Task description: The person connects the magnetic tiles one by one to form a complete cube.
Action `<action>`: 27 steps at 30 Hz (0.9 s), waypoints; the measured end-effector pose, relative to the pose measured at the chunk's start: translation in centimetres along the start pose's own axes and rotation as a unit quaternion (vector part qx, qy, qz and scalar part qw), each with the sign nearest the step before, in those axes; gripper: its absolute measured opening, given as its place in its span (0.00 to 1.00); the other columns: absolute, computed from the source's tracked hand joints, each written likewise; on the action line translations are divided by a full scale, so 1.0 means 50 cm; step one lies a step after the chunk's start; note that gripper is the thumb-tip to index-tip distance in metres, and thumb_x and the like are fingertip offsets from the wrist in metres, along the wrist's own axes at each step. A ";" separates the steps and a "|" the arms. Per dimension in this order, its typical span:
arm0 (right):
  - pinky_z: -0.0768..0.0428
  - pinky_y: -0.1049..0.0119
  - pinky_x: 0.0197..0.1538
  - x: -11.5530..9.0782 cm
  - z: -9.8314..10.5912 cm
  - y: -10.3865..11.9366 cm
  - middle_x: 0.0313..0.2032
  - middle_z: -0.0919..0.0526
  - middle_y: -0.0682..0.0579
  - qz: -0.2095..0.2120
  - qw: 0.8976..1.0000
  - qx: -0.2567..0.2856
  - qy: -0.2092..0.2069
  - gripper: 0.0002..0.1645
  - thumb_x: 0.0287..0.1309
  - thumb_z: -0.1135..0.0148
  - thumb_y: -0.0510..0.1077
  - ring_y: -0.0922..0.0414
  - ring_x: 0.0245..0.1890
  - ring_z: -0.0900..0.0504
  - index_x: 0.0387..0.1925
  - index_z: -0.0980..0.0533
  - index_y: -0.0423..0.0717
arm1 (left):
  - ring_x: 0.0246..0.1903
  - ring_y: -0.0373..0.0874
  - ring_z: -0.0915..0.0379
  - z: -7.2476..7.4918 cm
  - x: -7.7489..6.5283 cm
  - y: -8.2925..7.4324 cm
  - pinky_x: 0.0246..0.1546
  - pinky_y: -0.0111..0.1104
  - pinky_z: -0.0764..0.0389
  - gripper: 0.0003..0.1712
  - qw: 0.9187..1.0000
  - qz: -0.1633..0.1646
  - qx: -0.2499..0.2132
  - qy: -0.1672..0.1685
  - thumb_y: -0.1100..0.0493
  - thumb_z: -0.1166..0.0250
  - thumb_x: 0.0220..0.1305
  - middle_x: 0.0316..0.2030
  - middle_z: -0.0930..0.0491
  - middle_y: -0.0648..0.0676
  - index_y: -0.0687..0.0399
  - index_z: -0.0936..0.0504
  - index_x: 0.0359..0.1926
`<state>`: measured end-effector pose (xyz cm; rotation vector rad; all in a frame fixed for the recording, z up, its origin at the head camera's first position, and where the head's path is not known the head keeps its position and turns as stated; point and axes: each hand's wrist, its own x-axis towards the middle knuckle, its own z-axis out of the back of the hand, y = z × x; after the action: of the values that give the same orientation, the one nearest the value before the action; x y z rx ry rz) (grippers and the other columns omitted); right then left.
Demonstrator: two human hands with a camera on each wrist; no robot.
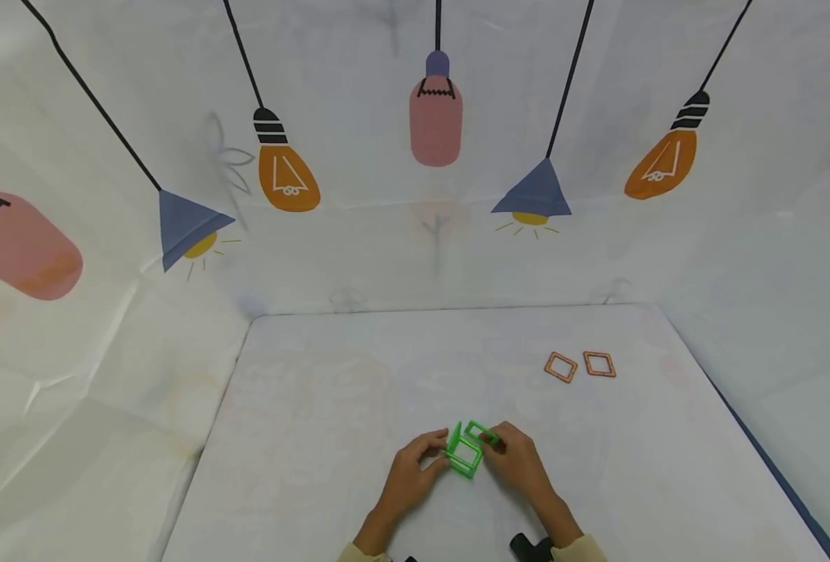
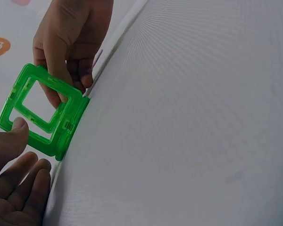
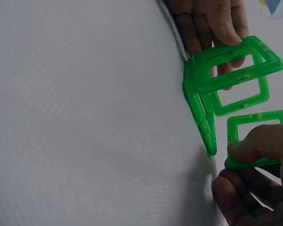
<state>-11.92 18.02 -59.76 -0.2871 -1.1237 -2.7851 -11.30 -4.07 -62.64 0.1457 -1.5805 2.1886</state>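
Observation:
Several green magnetic square frames (image 3: 226, 81) stand joined on the white surface, one flat at the bottom and others upright, like an unfinished cube. My left hand (image 1: 409, 473) holds this structure from its left side, thumb (image 2: 20, 126) against one upright square. In my right hand (image 1: 518, 462) is a separate green square frame (image 3: 232, 129), pinched between thumb and fingers. It is held up close beside the structure's right side, with a small gap showing in the right wrist view.
Two orange square frames (image 1: 600, 364) lie apart from each other farther back on the right of the white tabletop (image 1: 330, 390). White sheets printed with hanging lamps (image 1: 436, 121) rise behind and at both sides. A black object (image 1: 529, 548) shows by the right wrist.

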 end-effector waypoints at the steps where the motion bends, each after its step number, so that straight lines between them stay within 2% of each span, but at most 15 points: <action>1: 0.24 0.73 0.30 0.000 -0.001 0.002 0.26 0.22 0.60 0.000 1.000 0.005 0.003 0.10 0.48 0.26 0.31 0.70 0.27 0.28 0.29 0.17 0.48 | 0.55 0.48 0.19 0.001 0.001 -0.001 0.53 0.32 0.17 0.14 1.000 0.002 -0.003 0.003 0.59 0.29 0.60 0.57 0.18 0.54 0.53 0.18 0.47; 9: 0.25 0.74 0.30 -0.007 -0.009 0.004 0.26 0.23 0.61 -0.006 1.000 0.005 0.024 0.11 0.48 0.27 0.31 0.70 0.27 0.30 0.30 0.18 0.48 | 0.47 0.42 0.15 0.004 0.000 -0.007 0.50 0.33 0.16 0.14 0.999 0.028 -0.013 0.018 0.58 0.30 0.62 0.54 0.15 0.51 0.50 0.18 0.49; 19: 0.25 0.74 0.30 -0.007 -0.010 0.015 0.27 0.24 0.60 -0.015 0.999 -0.007 0.041 0.11 0.49 0.27 0.30 0.70 0.27 0.30 0.30 0.18 0.48 | 0.42 0.38 0.15 0.003 -0.001 -0.005 0.48 0.32 0.16 0.14 0.999 0.009 -0.012 0.028 0.55 0.31 0.63 0.54 0.15 0.52 0.48 0.19 0.49; 23: 0.25 0.74 0.30 -0.005 -0.011 0.014 0.27 0.24 0.61 -0.020 0.999 -0.015 0.048 0.11 0.50 0.27 0.31 0.70 0.27 0.30 0.30 0.19 0.49 | 0.46 0.40 0.16 0.007 0.002 -0.004 0.49 0.32 0.16 0.18 0.999 0.013 -0.015 0.049 0.54 0.30 0.62 0.54 0.16 0.51 0.49 0.20 0.53; 27: 0.25 0.74 0.30 -0.005 -0.011 0.011 0.27 0.23 0.61 -0.010 0.999 -0.015 0.051 0.12 0.49 0.27 0.32 0.71 0.27 0.30 0.30 0.19 0.50 | 0.54 0.45 0.19 0.019 0.010 -0.005 0.53 0.31 0.18 0.31 0.995 0.027 -0.019 0.095 0.55 0.29 0.61 0.59 0.20 0.54 0.52 0.27 0.64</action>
<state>-11.65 17.26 -59.85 -0.1347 -1.0677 -2.8010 -11.79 -4.72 -61.92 -0.1144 -1.5340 2.1408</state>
